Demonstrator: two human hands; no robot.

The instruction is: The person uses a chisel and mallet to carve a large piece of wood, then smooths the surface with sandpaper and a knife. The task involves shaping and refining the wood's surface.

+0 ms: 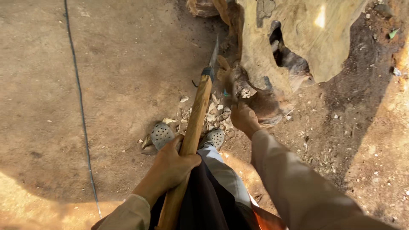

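one long-handled tool [194, 127], round pale wooden shaft with a narrow grey metal blade at its far tip; long axis runs from the person's lap up and slightly right, blade pointing away at the base of a large, rough, hollowed tree stump [294, 38]. left hand [170, 166] wrapped closed around the shaft's lower half, grip fully shut on it. right hand [243, 117] reaches forward to the stump's foot, fingers blurred; whether it holds anything cannot be told. two grey perforated clogs [162, 135] on the packed dirt ground [119, 76], pale wood chips [213, 113] scattered between them and the stump. one thin dark cable [81, 106] runs along the ground at left.
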